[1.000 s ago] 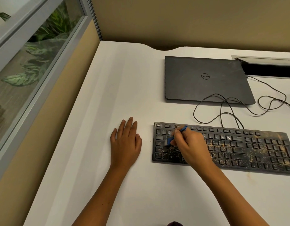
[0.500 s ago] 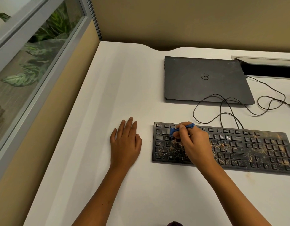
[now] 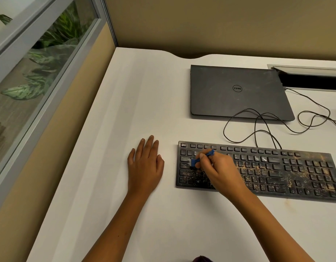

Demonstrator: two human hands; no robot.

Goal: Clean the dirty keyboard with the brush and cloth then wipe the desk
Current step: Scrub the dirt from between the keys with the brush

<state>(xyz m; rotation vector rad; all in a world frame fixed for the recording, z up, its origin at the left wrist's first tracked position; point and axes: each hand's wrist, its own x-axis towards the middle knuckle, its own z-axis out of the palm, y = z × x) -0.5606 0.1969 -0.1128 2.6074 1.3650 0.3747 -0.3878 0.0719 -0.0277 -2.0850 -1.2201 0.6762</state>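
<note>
fingers (image 3: 203, 157) of the right hand (image 3: 220, 171) are curled round a small blue brush (image 3: 201, 159), pinching its handle between thumb and fingertips. the brush slants down to the left, its blue handle end poking up past the knuckles toward the number row, its working end down on the keys near the left end of the keyboard (image 3: 276, 171) (the bristles themselves are blurred, so their exact contact with the keys is hard to judge). the right hand lies over the left-middle part of the keyboard, and the forearm runs off to the lower right.

the left hand (image 3: 145, 165) rests flat on the white desk (image 3: 125, 110), palm down, fingers straight and close together, thumb slightly out. it holds nothing and lies just beside the keyboard's left edge without touching it.

the keyboard is black and lies along the front right part of the desk. tan crumbs and dust speckle its lower rows and the middle and right-hand sections; the upper left keys look cleaner.

behind the keyboard a closed dark laptop (image 3: 239, 91) lies flat, its lid smudged. a thin black cable (image 3: 258, 129) loops on the desk between the laptop and the keyboard, passing over the laptop's front right corner. a glass partition (image 3: 31, 72) with green leaves behind it runs along the left side.
</note>
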